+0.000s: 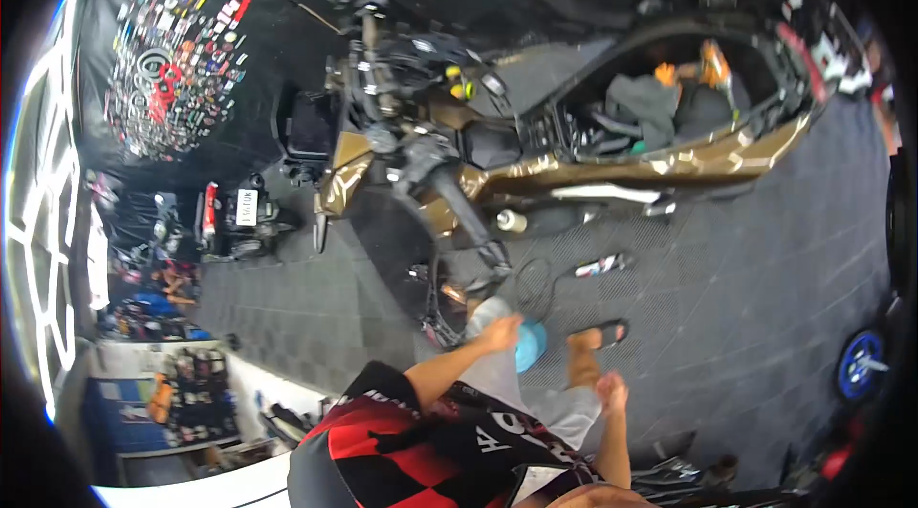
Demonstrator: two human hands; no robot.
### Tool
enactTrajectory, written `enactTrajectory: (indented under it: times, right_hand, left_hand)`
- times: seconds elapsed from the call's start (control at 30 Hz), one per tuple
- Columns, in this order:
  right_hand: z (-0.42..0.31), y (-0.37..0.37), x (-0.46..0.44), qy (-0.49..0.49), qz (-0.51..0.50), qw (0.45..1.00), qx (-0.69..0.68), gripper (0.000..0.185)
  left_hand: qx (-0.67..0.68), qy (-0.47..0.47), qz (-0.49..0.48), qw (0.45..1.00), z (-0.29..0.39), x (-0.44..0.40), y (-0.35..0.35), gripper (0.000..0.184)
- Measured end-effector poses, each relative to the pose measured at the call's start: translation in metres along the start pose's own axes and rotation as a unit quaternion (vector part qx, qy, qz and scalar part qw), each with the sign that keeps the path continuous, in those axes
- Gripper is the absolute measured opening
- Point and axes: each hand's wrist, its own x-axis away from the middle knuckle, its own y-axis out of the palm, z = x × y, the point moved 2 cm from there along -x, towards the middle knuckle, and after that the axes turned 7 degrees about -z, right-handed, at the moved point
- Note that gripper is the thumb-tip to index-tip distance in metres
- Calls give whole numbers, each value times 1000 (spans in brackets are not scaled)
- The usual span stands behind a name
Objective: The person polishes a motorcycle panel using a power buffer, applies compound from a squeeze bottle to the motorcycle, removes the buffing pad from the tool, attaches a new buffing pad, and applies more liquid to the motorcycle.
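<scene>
My left hand (497, 334) is over the light grey shorts (497, 382), its fingers curled in; anything inside it is hidden. A light blue round thing (530, 346) shows right beside it; whether they touch is unclear. My right hand (612, 390) hangs near the other leg with its fingers bent together, and I cannot make out anything in it. Beyond both hands stands a brown-gold scooter (535, 175) with its seat area open. Inside the opening lie a dark grey cloth (643, 104) and an orange thing (713, 66).
On the tiled floor (688, 288) lie a white-and-red bottle (602, 266) and a dark cable (537, 283). A blue wheel (861, 365) stands at the right edge. Another motorcycle with a plate (248, 208) is at the left, near a sticker-covered dark wall (177, 73).
</scene>
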Motion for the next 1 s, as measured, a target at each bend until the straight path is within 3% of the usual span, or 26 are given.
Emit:
enactTrajectory:
  times: [0.03,0.07,0.1,0.13,0.17,0.23,0.37,0.43,0.47,0.53,0.57,0.6,0.63,0.67,0.7,0.73,0.87,0.93,1.0]
  right_hand:
    - [-9,-3,18,-12,-30,997,70,30]
    - [20,-40,-2,-30,-26,995,94,30]
    - [3,-24,30,6,50,980,193,31]
    - [-3,-17,50,-8,8,979,205,29]
    - [-6,4,77,10,109,970,218,31]
    - [-3,59,80,-35,53,927,369,28]
    - [33,188,94,-119,-45,750,649,25]
    - [48,241,98,-131,-69,695,704,24]
    - [56,271,101,-135,-81,681,715,24]
    - [77,332,87,-149,-116,668,720,24]
    - [85,354,74,-162,-133,665,716,24]
    - [92,380,59,-181,-155,665,708,25]
    - [104,392,20,-214,-195,688,666,26]
    - [99,473,52,-126,-188,644,731,23]
    - [102,541,79,-64,-197,689,695,27]
    - [109,593,96,1,-194,730,656,32]
    - [164,734,113,7,-246,689,682,28]
    - [198,780,107,-231,-351,514,748,32]
    - [223,824,97,-238,-350,411,807,38]
  left_hand:
    - [330,-169,-83,925,-59,34,17,36]
    - [75,-183,-220,955,8,50,-74,31]
    - [303,-241,-208,898,-43,76,-62,31]
    - [504,-304,-167,791,-95,104,-49,34]
    - [528,-291,-134,787,-85,133,-63,34]
    - [325,-389,45,861,-66,216,-136,42]
    - [328,-400,97,850,-130,386,-156,47]
    - [386,-523,93,754,-122,484,-144,54]
    - [372,-542,120,744,-121,531,-145,61]
    - [416,-591,192,664,-124,607,-129,62]
    - [493,-607,196,592,-124,634,-130,65]
    - [497,-614,196,581,-127,657,-134,65]
    - [473,-607,171,615,-126,676,-140,66]
    - [455,-602,160,636,-128,691,-143,66]
    - [418,-604,123,667,-135,700,-147,66]
    - [417,-607,104,669,-142,704,-151,63]
    - [503,-589,122,620,-207,678,-168,61]
    - [418,-601,154,664,-241,642,-196,61]
    - [422,-590,220,653,-287,594,-206,59]
